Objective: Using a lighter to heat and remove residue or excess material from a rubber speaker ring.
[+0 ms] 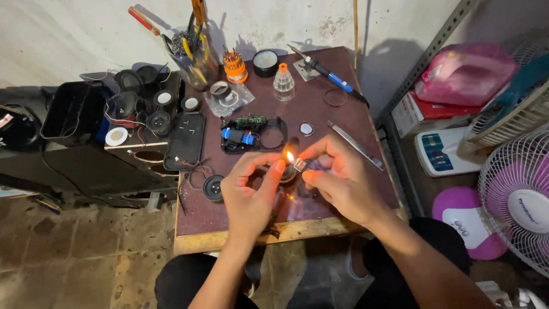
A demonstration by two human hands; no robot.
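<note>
The right hand (pixel 337 180) pinches a small lighter (pixel 299 165) with its fingers curled, and a little flame (pixel 290 156) burns at the top. The left hand (pixel 250 191) is partly curled, its fingertips almost at the flame; I cannot tell what it holds. Both hover above the brown table (pixel 320 114). Farther back, a clear cup (pixel 197 60) holds pliers and screwdrivers. A black box (pixel 68 111) sits open at the left.

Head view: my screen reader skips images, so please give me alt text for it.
Two bare hands, left hand and right hand, meet over a dark table around a small flame. Tweezers and a soldering iron lie behind.
</note>
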